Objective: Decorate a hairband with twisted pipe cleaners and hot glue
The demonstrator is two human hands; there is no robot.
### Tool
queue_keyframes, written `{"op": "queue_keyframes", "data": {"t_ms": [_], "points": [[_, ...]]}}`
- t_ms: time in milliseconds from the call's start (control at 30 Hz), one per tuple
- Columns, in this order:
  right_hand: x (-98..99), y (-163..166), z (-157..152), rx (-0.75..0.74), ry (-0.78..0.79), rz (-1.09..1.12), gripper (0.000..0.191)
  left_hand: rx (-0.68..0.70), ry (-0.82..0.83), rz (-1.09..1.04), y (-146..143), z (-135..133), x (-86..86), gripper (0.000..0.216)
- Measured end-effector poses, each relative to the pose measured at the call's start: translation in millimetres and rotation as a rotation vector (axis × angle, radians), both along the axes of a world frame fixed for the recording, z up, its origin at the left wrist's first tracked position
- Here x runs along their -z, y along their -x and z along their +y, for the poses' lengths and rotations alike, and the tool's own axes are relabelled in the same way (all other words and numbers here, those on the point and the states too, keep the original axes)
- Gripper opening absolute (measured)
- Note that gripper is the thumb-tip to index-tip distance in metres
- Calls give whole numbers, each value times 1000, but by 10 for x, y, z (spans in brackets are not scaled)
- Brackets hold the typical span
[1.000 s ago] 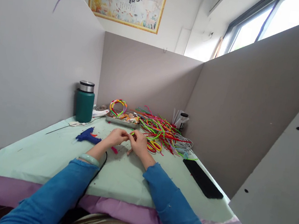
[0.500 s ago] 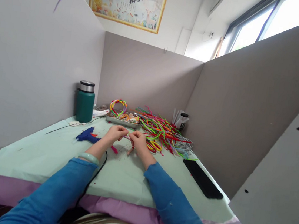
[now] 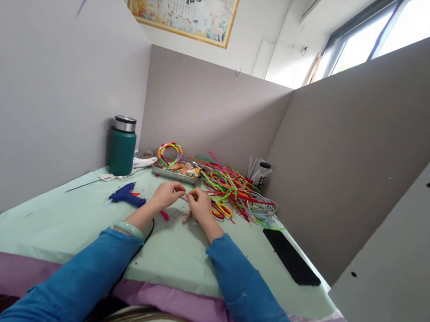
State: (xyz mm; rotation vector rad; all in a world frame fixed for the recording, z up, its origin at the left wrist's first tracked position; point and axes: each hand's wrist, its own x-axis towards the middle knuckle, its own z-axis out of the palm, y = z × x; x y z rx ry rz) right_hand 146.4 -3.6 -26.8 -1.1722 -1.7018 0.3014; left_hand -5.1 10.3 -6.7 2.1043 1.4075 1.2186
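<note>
My left hand [image 3: 166, 194] and my right hand [image 3: 200, 204] meet over the middle of the pale green table cover [image 3: 69, 220], fingers pinched together. Between the fingertips sits a small thin piece [image 3: 185, 195], too small to name. A blue glue gun [image 3: 125, 196] lies just left of my left hand, its black cord running under my wrist. A pile of coloured pipe cleaners [image 3: 231, 187] lies right of my right hand, with a yellow and red loop [image 3: 221, 210] close by. Small pink bits [image 3: 164, 215] lie under my hands.
A dark green flask [image 3: 122, 147] stands at the back left. A metal tray [image 3: 176, 172] with a multicoloured ring sits at the back centre. A black phone [image 3: 292, 256] lies at the right. Grey partition walls close in three sides.
Both hands have stayed together and shifted only slightly; the green tip seen between the fingers a second ago no longer shows.
</note>
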Motion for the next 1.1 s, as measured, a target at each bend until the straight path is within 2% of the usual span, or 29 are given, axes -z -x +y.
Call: {"op": "queue_keyframes", "data": {"t_ms": [133,433,600,700,867,933,1000,1100], "points": [[-1,-7,-28,73,-85,-145,11,-21,-97,188,2,6,19,18],[-43,-5,-58,74,-107,-126,16,-23,-122,260,6,-5,19,23],[-49,-13,-31,67,-70,-50,18,-31,-100,102,12,4,-8,16],[-60,6,-34,1,13,83,19,-18,-4,-69,1,-39,-53,14],[-68,100,-96,-355,358,433,22,170,248,-458,-12,-133,-108,20],[-60,123,-112,-453,425,511,25,230,308,-538,-6,-143,-109,25],[-48,122,-110,-463,428,534,27,251,340,-555,2,-134,-102,27],[-35,79,-76,-350,345,449,24,191,297,-485,8,-95,-80,27]]}}
